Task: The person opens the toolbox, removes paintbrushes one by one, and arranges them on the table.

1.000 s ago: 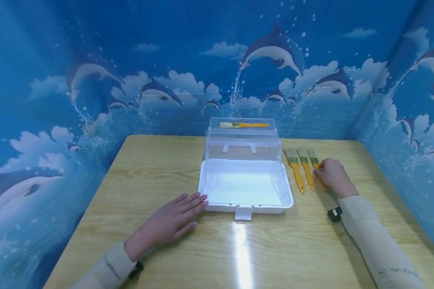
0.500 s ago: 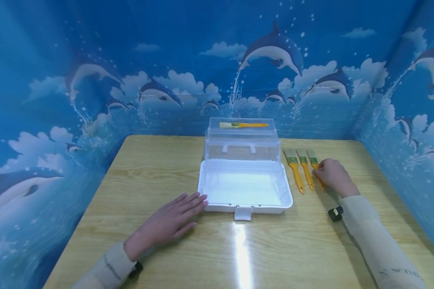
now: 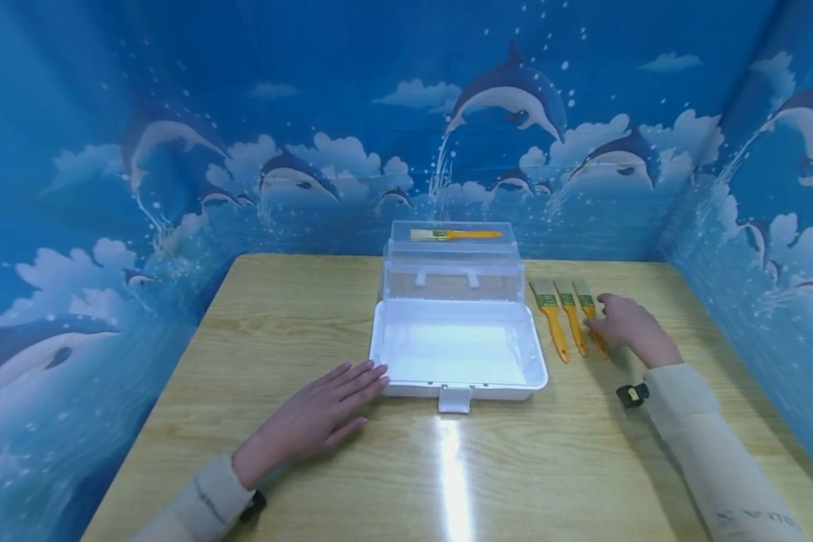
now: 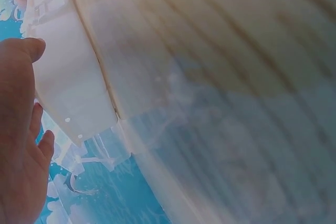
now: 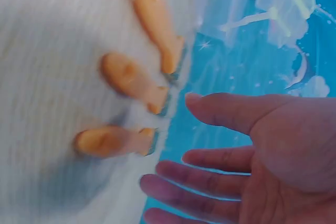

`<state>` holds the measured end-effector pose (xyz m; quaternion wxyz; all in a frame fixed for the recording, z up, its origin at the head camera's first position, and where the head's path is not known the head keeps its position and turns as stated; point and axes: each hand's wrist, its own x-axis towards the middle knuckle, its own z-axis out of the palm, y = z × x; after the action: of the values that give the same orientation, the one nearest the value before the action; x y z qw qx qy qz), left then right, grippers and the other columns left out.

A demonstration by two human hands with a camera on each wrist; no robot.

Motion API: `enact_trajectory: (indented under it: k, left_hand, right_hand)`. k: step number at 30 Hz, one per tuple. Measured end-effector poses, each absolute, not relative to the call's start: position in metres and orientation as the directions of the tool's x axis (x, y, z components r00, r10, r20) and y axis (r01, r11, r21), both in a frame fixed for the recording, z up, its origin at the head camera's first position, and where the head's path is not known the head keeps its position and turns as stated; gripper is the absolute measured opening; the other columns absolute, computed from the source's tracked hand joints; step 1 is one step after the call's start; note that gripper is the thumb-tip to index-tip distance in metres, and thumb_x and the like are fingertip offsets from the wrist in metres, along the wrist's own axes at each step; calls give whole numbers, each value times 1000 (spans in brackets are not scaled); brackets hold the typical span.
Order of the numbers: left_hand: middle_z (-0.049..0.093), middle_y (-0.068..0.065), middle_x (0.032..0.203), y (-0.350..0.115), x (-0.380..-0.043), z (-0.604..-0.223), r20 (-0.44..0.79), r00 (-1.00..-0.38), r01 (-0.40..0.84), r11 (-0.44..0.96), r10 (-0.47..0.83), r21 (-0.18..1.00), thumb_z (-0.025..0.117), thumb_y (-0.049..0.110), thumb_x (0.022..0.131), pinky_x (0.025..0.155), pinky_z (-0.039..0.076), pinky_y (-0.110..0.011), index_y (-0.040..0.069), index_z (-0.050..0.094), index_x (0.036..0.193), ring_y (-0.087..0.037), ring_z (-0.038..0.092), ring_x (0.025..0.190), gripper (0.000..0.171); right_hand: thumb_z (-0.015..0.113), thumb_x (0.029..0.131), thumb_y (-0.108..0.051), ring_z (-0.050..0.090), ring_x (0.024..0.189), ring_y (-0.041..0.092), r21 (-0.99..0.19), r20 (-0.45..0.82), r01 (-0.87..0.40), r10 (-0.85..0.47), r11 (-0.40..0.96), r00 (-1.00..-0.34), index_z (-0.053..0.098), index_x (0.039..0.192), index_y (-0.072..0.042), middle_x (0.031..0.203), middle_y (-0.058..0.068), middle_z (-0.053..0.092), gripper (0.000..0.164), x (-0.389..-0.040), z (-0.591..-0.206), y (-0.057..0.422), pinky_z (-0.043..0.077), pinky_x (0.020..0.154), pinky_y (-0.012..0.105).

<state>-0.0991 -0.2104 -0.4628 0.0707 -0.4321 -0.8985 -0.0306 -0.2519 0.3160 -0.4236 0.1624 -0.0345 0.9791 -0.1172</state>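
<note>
Three paintbrushes with orange handles lie side by side on the table: a wide one, a middle one and a right one. Over the right brush's handle hovers my right hand; in the right wrist view its thumb and fingers are spread, with nothing between them. My left hand lies flat, fingertips at the front left corner of a white plastic box. The box's clear lid is raised at the back, and a fourth paintbrush lies across it.
A white latch hangs down at the box's front. The wooden table is bounded at the back and sides by a blue dolphin-print cloth. A streak of light reflects off the tabletop in front of the box.
My right hand has loosened from the right brush, its fingers parting and drawing slightly back to the right. The brushes stay in place, and my left hand has not moved.
</note>
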Motion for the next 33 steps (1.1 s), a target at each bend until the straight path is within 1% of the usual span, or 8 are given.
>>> enact_trajectory:
  k: [10, 14, 19, 21, 26, 33]
  left_hand:
    - [21, -1, 170, -210, -99, -462, 147, -621, 779, 627, 770, 3, 49, 37, 107, 128, 21, -43, 15, 26, 162, -21, 23, 155, 63]
    - [22, -2, 169, -210, -99, -462, 147, -622, 778, 628, 769, 1, 49, 37, 107, 128, 21, -43, 14, 27, 162, -22, 23, 155, 63]
    - [22, -2, 169, -210, -98, -461, 137, -628, 774, 633, 766, 8, 50, 37, 107, 128, 21, -43, 15, 27, 162, -21, 23, 155, 63]
    - [22, -2, 169, -210, -98, -460, 137, -627, 775, 632, 766, 11, 50, 37, 107, 128, 22, -43, 15, 27, 162, -22, 23, 155, 63]
    - [22, -2, 169, -210, -99, -462, 159, -617, 782, 624, 771, 10, 51, 35, 106, 128, 22, -44, 14, 28, 162, -21, 24, 155, 64]
    - [24, -3, 169, -210, -99, -463, 182, -606, 788, 616, 774, 3, 52, 35, 106, 127, 23, -45, 13, 29, 161, -22, 25, 155, 64]
  right_hand:
    - [62, 101, -19, 60, 112, 53, -263, -151, -133, -177, 956, -973, 41, 145, 15, 132, 39, 56, 60, -243, -400, 289, 54, 88, 65]
    - [64, 100, -17, 61, 113, 52, -292, -94, -184, -219, 939, -971, 45, 144, 13, 133, 37, 57, 56, -238, -389, 279, 55, 88, 64]
    - [63, 101, -20, 62, 114, 49, -350, -81, -219, -262, 911, -962, 46, 145, 10, 135, 34, 58, 56, -232, -376, 265, 56, 87, 61]
    - [63, 102, -21, 62, 114, 47, -355, -79, -228, -273, 906, -959, 47, 145, 9, 136, 32, 58, 55, -229, -370, 258, 56, 88, 61]
    - [62, 102, -17, 62, 114, 44, -362, -46, -274, -311, 891, -949, 48, 146, 6, 139, 29, 57, 52, -222, -357, 243, 56, 90, 60]
    - [62, 102, -15, 60, 120, 42, -421, -31, -322, -368, 848, -929, 49, 147, 2, 142, 26, 56, 50, -220, -345, 222, 56, 94, 59]
